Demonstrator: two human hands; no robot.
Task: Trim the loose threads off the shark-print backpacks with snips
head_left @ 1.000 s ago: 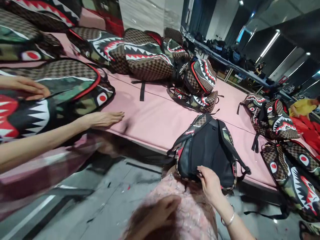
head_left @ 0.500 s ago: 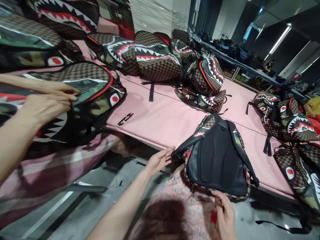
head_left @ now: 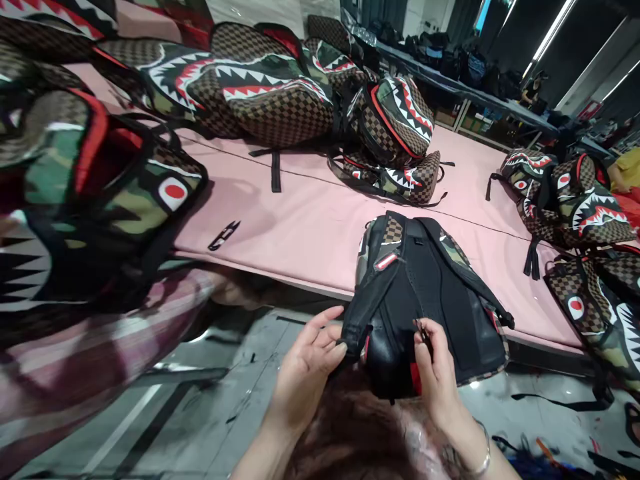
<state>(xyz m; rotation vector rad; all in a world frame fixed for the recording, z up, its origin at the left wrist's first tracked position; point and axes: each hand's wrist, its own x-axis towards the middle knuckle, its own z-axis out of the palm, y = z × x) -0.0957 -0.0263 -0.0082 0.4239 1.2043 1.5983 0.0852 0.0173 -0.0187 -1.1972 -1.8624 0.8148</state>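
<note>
A black-backed backpack (head_left: 440, 320) with checkered and camouflage trim leans over the table's front edge, its back panel and shoulder straps facing me. My left hand (head_left: 313, 347) pinches the lower end of its left shoulder strap (head_left: 367, 303) between thumb and fingers. Over the back panel, my right hand (head_left: 437, 373) is closed around a small dark tool (head_left: 425, 335), which looks like thread snips mostly hidden by the fingers. Something red shows beside that hand. Another pair of black thread snips (head_left: 224, 235) lies on the pink table (head_left: 295, 240) to the left.
Several shark-mouth backpacks (head_left: 280, 107) line the table's far side, and more (head_left: 590, 207) stand at the right. At the left, a co-worker in plaid clothing (head_left: 165, 327) sits by an unzipped backpack (head_left: 175, 193). Dark goods cover a table behind.
My right hand has risen from the backpack's bottom edge to its back panel. My left hand has turned palm up at the strap end. The co-worker's backpack now gapes open.
</note>
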